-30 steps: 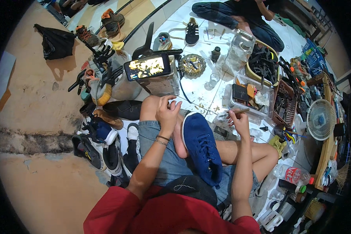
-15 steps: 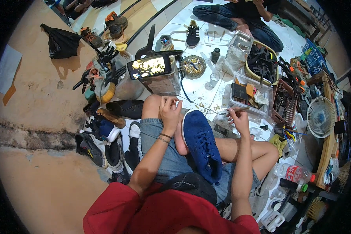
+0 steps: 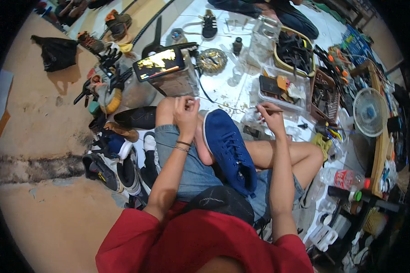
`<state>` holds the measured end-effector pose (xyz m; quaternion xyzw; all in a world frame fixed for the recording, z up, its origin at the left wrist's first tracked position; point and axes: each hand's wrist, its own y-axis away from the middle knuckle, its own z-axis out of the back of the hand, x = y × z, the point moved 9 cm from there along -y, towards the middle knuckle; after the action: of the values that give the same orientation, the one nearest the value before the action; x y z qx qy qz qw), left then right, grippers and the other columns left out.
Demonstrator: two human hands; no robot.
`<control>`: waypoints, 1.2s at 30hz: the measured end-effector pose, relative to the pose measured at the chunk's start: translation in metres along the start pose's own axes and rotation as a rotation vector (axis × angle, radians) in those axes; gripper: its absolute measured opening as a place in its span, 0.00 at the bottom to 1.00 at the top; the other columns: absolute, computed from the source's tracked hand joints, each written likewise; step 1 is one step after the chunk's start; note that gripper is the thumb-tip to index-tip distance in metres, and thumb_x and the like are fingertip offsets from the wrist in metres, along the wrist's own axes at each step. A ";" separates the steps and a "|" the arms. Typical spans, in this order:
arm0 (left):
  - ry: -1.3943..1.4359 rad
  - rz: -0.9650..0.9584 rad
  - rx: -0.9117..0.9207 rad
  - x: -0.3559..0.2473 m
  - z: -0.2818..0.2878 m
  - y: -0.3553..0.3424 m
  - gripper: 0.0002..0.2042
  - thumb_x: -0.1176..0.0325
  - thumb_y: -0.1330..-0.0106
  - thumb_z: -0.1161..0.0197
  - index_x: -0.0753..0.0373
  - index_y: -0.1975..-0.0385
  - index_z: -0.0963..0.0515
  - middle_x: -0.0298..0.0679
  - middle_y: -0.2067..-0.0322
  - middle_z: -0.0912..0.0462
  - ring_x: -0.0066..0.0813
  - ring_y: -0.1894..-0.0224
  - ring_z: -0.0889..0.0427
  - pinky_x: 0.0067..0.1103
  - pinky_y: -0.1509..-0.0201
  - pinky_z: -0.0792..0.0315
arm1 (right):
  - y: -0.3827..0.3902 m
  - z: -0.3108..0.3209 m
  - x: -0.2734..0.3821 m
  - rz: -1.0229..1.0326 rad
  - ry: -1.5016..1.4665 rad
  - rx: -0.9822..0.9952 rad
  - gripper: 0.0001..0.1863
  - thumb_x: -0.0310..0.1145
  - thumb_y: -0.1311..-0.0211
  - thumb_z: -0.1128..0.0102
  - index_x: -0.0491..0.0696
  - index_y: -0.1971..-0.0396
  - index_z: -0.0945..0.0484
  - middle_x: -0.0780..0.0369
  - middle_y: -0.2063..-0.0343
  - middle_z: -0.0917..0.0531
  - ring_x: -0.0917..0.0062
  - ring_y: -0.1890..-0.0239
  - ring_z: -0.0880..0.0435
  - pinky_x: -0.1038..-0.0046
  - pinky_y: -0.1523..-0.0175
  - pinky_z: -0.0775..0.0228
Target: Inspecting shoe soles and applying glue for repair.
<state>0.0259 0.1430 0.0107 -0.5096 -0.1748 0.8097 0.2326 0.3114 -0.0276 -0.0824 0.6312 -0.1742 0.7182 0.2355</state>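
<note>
A navy blue lace-up sneaker (image 3: 230, 148) with a pale sole edge rests across my lap, toe pointing away from me. My left hand (image 3: 186, 113) is raised above my knee, just left of the shoe's toe. Its fingers are curled together, and what they pinch, if anything, is too small to make out. To the right of the toe, my right hand (image 3: 272, 120) is closed around a thin tool with a brown handle (image 3: 274, 109); its working end is not clear. Neither hand touches the sneaker.
A phone (image 3: 159, 64) leans on a box ahead. Clear plastic tub (image 3: 284, 107), brown basket (image 3: 325, 98) and yellow-rimmed basket (image 3: 296, 52) stand front right. Several shoes (image 3: 102, 170) line the left. A fan (image 3: 371, 112) and plastic bottle (image 3: 342, 178) are right. Another person (image 3: 296, 18) sits opposite.
The whole view has shifted slightly, moving the scene up and to the left. Both hands keep nearly the same pose beside the sneaker, and the right one still holds the thin tool.
</note>
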 end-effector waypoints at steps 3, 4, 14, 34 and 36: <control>0.101 0.053 0.068 0.004 -0.005 0.003 0.07 0.75 0.43 0.31 0.66 0.69 0.23 0.38 0.74 0.23 0.24 0.74 0.24 0.21 0.70 0.30 | 0.004 0.002 0.001 -0.061 -0.071 -0.003 0.15 0.40 0.32 0.43 0.42 0.61 0.20 0.60 0.71 0.15 0.83 0.80 0.20 0.81 0.78 0.29; 0.191 0.071 0.056 0.013 -0.008 0.007 0.08 0.76 0.43 0.32 0.67 0.66 0.23 0.37 0.75 0.22 0.21 0.73 0.24 0.19 0.69 0.31 | 0.005 0.001 0.001 -0.087 -0.130 0.000 0.16 0.42 0.31 0.45 0.42 0.60 0.20 0.60 0.70 0.14 0.82 0.81 0.20 0.81 0.78 0.29; 0.531 0.285 0.137 0.041 -0.015 0.029 0.07 0.73 0.31 0.41 0.71 0.61 0.22 0.39 0.68 0.20 0.22 0.69 0.18 0.16 0.65 0.27 | 0.011 -0.004 -0.005 -0.085 -0.054 0.064 0.24 0.50 0.27 0.54 0.42 0.60 0.20 0.59 0.73 0.15 0.82 0.81 0.20 0.80 0.78 0.28; 0.533 0.347 0.134 0.052 -0.018 0.029 0.12 0.66 0.28 0.44 0.69 0.71 0.24 0.33 0.76 0.27 0.16 0.76 0.26 0.15 0.71 0.31 | 0.010 -0.001 0.003 -0.036 -0.030 0.017 0.23 0.47 0.27 0.53 0.40 0.65 0.20 0.60 0.77 0.18 0.82 0.81 0.22 0.80 0.78 0.29; 0.534 0.373 0.131 0.057 -0.018 0.031 0.12 0.66 0.29 0.43 0.69 0.70 0.23 0.33 0.75 0.27 0.16 0.76 0.25 0.16 0.70 0.31 | 0.011 -0.002 0.002 -0.035 -0.038 0.014 0.23 0.47 0.27 0.53 0.40 0.65 0.20 0.60 0.77 0.18 0.82 0.81 0.22 0.80 0.78 0.29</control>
<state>0.0153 0.1498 -0.0554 -0.7110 0.0411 0.6857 0.1502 0.3038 -0.0354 -0.0800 0.6491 -0.1625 0.7032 0.2402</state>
